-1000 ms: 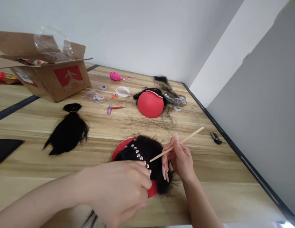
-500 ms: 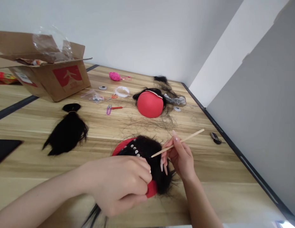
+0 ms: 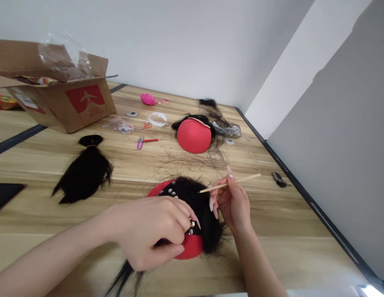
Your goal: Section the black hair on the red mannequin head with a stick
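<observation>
In front of me lies a red dome-shaped form [image 3: 192, 247] with black hair [image 3: 215, 227] on it and a dark band dotted with silver studs [image 3: 192, 225]. My left hand [image 3: 161, 227] rests over the form, fingers curled and thumb bent in, around black hair. Loose strands trail out below that palm, and the exact grip is hidden. One long-nailed finger reaches over the studs. My right hand [image 3: 230, 200] pinches a thin wooden-handled needle [image 3: 250, 177], its fine dark tip just above the hair on the form's far side.
Beyond stands another red dome [image 3: 194, 136] with black hair. A tied black hair bundle [image 3: 86, 175] lies left, near an open cardboard box [image 3: 71, 103]. Small scissors [image 3: 145, 126], a red-handled tool [image 3: 151, 140], a white coil [image 3: 157, 119], pink yarn [image 3: 147, 99] and a key fob [image 3: 279, 179] are about.
A finger of my left hand has stretched out, showing more studs and red surface. My right hand has drawn the needle's tip slightly up and away from the left fingers.
</observation>
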`<control>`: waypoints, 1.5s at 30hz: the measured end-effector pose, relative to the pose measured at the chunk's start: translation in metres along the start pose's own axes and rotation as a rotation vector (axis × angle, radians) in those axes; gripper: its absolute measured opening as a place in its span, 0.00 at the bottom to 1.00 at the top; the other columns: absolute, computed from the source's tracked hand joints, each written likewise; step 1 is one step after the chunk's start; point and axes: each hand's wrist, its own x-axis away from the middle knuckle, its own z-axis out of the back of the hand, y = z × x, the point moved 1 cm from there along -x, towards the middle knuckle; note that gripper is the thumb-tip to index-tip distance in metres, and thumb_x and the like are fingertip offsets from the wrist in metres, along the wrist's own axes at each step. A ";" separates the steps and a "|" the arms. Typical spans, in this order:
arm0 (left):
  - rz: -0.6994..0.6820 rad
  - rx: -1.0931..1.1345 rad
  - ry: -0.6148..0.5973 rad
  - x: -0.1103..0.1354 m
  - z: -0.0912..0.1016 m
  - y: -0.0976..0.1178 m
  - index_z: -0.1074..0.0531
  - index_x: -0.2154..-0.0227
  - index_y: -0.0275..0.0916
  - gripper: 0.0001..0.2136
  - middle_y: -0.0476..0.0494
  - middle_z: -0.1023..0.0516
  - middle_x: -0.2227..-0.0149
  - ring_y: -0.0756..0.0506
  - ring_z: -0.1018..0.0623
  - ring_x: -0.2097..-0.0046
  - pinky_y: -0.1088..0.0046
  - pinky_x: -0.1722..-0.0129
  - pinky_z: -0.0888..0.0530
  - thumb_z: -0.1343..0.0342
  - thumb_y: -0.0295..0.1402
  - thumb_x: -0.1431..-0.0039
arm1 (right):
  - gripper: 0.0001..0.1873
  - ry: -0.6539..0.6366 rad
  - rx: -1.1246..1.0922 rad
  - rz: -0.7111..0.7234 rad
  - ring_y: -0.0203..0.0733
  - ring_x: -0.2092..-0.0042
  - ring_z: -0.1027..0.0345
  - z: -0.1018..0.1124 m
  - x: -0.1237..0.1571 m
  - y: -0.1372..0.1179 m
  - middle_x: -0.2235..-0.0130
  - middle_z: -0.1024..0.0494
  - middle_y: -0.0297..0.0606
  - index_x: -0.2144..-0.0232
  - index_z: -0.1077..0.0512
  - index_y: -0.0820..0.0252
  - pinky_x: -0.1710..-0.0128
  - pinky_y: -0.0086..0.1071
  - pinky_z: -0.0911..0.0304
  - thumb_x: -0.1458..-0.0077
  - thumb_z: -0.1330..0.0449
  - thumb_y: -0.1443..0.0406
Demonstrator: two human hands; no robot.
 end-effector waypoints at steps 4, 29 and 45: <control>0.002 0.030 0.008 0.000 0.001 0.001 0.53 0.80 0.42 0.15 0.51 0.41 0.82 0.48 0.37 0.76 0.68 0.46 0.25 0.53 0.21 0.48 | 0.19 0.148 0.019 0.026 0.35 0.83 0.32 0.010 -0.008 -0.003 0.81 0.24 0.33 0.76 0.28 0.61 0.88 0.23 0.38 0.51 0.32 0.52; 0.053 0.004 -0.118 0.006 0.010 -0.005 0.49 0.83 0.41 0.14 0.52 0.32 0.82 0.47 0.30 0.74 0.56 0.36 0.36 0.50 0.22 0.51 | 0.09 -0.310 0.021 0.176 0.32 0.81 0.34 -0.013 0.035 0.003 0.67 0.26 0.34 0.63 0.26 0.54 0.85 0.28 0.32 0.35 0.45 0.59; 0.087 -0.009 -0.161 0.006 0.010 -0.005 0.49 0.84 0.40 0.14 0.52 0.30 0.81 0.48 0.29 0.74 0.55 0.34 0.39 0.49 0.22 0.52 | 0.23 -0.226 0.557 0.200 0.27 0.87 0.45 0.001 0.029 0.012 0.84 0.35 0.29 0.82 0.31 0.60 0.88 0.24 0.53 0.35 0.43 0.58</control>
